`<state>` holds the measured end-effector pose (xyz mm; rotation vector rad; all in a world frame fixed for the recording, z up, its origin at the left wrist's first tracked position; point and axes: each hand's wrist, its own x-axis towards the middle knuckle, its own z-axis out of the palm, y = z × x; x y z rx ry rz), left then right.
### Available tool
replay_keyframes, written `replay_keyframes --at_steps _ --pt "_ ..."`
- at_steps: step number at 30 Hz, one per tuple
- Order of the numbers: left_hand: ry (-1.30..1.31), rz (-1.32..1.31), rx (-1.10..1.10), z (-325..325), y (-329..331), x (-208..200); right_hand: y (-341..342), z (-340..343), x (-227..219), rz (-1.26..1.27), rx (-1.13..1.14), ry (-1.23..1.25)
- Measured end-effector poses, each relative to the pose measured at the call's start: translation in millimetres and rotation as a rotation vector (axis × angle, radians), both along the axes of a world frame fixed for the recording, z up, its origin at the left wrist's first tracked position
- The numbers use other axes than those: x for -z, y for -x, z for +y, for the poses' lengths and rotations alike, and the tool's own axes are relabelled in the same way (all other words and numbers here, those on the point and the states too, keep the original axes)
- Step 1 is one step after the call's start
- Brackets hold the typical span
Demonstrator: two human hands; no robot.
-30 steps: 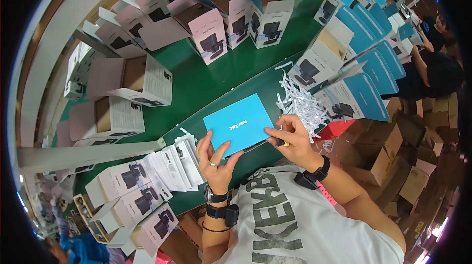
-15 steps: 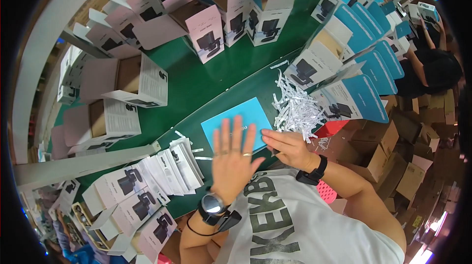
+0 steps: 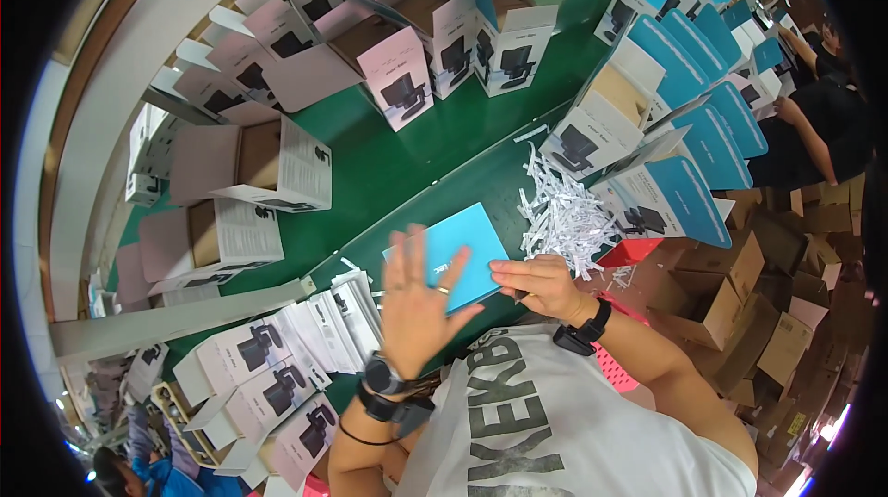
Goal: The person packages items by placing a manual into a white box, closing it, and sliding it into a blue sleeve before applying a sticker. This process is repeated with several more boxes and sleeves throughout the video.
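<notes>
A flat blue rectangular card point(image 3: 470, 247) lies on the dark green bench right in front of me; I cannot tell whether it is one sheet or folded. My left hand point(image 3: 414, 304), slightly blurred, is over the card's left part with its fingers spread, covering that side. It grips nothing. At the card's right edge, my right hand point(image 3: 546, 286) has its fingers pressed together around the corner, with the thumb mostly hidden below. A heap of shredded white paper point(image 3: 566, 227) lies just beyond the right hand. Left of my left hand stands a row of folded white leaflets point(image 3: 335, 323).
Open printed cartons point(image 3: 402, 80) stand at the back and left of the bench. Cartons with blue flaps point(image 3: 680, 192) line the right. A pale metal bar point(image 3: 185, 316) crosses at left. Brown boxes point(image 3: 712, 289) pile up at lower right, near a co-worker point(image 3: 805, 131).
My left hand has slid leftward across the card, uncovering more of its middle. My right hand keeps hold of the right edge. The whole view has shifted slightly.
</notes>
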<state>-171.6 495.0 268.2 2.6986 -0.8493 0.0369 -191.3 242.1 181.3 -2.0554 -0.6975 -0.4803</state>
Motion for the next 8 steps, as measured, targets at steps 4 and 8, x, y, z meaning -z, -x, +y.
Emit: replay_keyframes --at_steps 4,8 --pt "0.021 -0.040 -0.012 10.3 -5.1 14.2 -0.5 2.2 3.2 0.014 -0.031 -0.060" --pt "0.003 -0.063 -0.060 8.7 -0.1 15.4 -2.4 5.6 -2.7 0.074 -0.006 -0.084"
